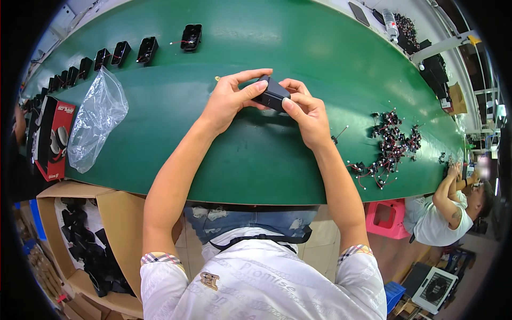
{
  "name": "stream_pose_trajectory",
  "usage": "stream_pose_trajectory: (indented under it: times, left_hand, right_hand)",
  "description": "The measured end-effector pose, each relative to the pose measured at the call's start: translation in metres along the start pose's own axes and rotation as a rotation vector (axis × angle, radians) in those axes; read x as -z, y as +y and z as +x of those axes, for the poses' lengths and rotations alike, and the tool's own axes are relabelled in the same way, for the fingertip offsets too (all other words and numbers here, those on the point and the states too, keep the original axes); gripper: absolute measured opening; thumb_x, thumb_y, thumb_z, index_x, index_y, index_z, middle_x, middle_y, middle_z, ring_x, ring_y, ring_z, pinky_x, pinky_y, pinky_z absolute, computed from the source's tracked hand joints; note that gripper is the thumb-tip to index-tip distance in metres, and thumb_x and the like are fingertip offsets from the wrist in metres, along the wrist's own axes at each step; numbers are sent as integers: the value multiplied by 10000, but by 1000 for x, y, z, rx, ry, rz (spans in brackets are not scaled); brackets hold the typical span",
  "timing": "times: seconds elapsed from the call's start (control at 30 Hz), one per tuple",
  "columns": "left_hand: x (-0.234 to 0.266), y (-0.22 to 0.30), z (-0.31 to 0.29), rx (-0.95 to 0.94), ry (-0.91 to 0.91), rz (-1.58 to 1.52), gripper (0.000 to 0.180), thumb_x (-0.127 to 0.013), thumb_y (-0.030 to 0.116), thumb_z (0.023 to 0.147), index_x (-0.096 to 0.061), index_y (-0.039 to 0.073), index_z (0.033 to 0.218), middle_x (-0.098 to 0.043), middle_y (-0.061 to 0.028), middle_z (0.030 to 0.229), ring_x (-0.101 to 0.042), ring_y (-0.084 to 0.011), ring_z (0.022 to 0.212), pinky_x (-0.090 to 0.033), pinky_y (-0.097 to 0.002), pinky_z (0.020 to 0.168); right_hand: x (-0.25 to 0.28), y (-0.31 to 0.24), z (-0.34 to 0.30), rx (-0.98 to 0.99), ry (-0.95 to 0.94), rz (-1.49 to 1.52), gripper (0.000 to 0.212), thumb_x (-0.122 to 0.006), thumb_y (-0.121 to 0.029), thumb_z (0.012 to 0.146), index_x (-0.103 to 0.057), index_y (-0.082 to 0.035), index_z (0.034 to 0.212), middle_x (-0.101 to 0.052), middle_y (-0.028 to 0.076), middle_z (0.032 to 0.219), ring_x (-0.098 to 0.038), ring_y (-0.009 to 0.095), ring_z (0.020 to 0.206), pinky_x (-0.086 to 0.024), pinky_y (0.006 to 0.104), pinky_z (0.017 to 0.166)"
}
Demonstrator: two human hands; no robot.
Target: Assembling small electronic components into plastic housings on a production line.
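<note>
Above the green table I hold a black plastic housing [273,95] between both hands, tilted, with a smooth side facing me. My left hand [230,100] grips its left end, thumb on top. Closed on the right end is my right hand [310,113], its thumb pressed against the lower corner. What lies inside the housing is hidden. Farther off to the left, several similar open black housings [147,50] stand in a row, some with thin red wires. A lone open housing [191,37] sits nearest the middle of that row's end.
Small black parts with red wires [392,141] lie heaped on the green table [256,170] at right. A clear plastic bag [98,120] and a red-and-black box [55,138] are at left. Below stands a cardboard box [120,213] of black parts. Another person [440,213] sits at far right.
</note>
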State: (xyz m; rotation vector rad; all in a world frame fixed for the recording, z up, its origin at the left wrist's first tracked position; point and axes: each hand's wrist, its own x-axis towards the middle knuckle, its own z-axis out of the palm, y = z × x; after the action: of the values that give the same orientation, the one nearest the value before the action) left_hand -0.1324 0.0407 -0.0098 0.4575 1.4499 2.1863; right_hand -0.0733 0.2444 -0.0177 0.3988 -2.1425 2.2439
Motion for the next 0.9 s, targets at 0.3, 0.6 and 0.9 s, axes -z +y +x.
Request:
stream_pose_trajectory:
  times: [0.3,0.6,0.9]
  left_hand:
    - [-4,1,6,-179,21,-73,455,-704,254,912,-579,-11,1262,-617,-101,1134,-668,-143,816,-578,-238,630]
    - [38,97,-53,-342,463,698,258,-647,177,886,-573,5,1064,-609,-109,1077,-660,-173,742,-511,-304,651]
    - [182,184,-362,86,849,1478,211,-557,108,972,-580,-31,1129,-631,-98,982,-592,-146,893,-477,-282,800]
  right_hand:
    - [-22,-5,4,-61,-60,353,417,-703,-270,903,-547,1,1179,-611,108,1216,-606,224,1127,-418,420,1057]
    - [-40,1,156,313,2,-1114,325,-824,-282,740,-708,-42,926,-563,233,1300,-555,401,1162,-457,459,973]
    - [-19,-11,150,477,-48,-1323,400,-761,-397,801,-705,-75,1031,-518,199,1372,-512,393,1230,-439,457,1021]
